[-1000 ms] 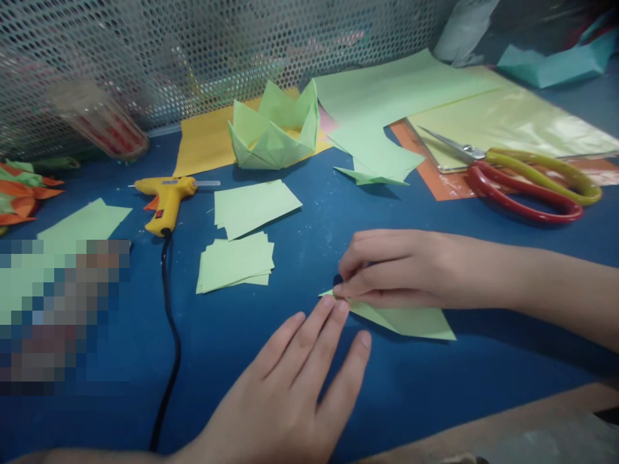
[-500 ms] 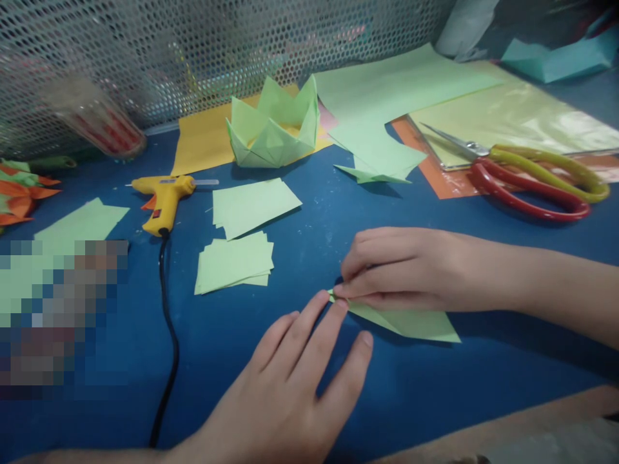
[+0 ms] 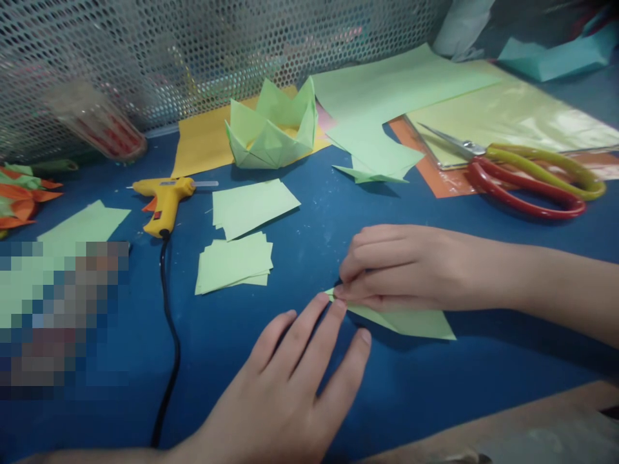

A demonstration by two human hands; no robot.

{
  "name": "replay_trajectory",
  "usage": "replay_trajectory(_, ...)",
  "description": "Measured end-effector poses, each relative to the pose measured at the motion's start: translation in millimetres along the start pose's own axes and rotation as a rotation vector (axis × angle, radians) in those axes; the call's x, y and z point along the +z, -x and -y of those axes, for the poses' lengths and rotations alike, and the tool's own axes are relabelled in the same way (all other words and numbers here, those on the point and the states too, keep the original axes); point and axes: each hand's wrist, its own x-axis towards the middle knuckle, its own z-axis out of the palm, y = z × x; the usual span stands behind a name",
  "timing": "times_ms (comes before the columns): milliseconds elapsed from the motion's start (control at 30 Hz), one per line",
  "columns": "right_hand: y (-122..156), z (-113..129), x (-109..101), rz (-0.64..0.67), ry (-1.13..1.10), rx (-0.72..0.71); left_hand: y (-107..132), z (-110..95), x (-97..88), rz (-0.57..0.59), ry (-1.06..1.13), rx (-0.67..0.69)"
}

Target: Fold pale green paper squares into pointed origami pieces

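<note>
A folded light green paper triangle (image 3: 411,321) lies flat on the blue table (image 3: 300,258). My right hand (image 3: 401,267) rests on top of it, fingers pressed together and pinching its pointed left tip. My left hand (image 3: 294,380) lies flat below, fingers stretched out, with the fingertips touching the same tip of the paper. Most of the folded piece is hidden under my right hand.
Two stacks of green paper squares (image 3: 235,261) lie left of the hands. A yellow glue gun (image 3: 164,196) with a black cord, a folded green paper crown (image 3: 273,132), red and yellow scissors (image 3: 527,180), large paper sheets (image 3: 401,84) and a metal mesh wall (image 3: 193,51) surround them.
My left fingertips have slid slightly up to the paper's tip. My right hand stays pressed on the fold; nothing else has moved.
</note>
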Motion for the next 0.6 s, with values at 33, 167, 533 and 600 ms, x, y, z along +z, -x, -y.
replay_trajectory(33, -0.2, 0.0, 0.5, -0.006, 0.002, -0.003, 0.5, -0.5, 0.4, -0.004, -0.007, -0.002)
replay_trajectory(167, -0.8, 0.5, 0.9, -0.003, 0.024, 0.007, 1.9, -1.2, 0.4, 0.017, -0.018, 0.004)
replay_trajectory(533, 8.1, -4.9, -4.6, 0.015, -0.137, 0.086, -0.8, 1.9, -2.9, 0.056, 0.018, 0.001)
replay_trajectory(600, 8.4, -5.8, -5.4, 0.023, -0.139, 0.078, 0.1, 1.0, -1.9, 0.045, 0.006, 0.004)
